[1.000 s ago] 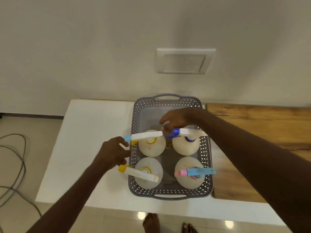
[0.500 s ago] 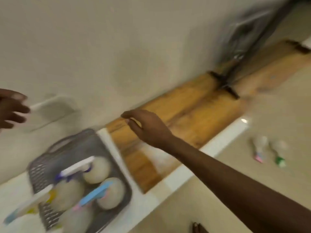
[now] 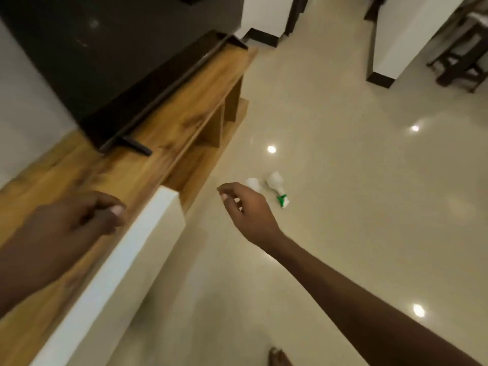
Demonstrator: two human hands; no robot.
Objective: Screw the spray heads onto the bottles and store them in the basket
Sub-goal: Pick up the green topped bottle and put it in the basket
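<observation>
Two bottles [image 3: 276, 184] on floor [image 3: 343, 233], right of cabinet [image 3: 184, 101].

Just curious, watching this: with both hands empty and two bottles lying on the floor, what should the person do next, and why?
Probably reach the right hand down to the bottle with the green spray head: it lies on the floor just beyond that empty hand.

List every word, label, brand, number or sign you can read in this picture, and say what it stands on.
None can be read.
The bottle with the green spray head lying on the floor shows no legible label.
The dark screen on the wooden cabinet shows no text.
</observation>
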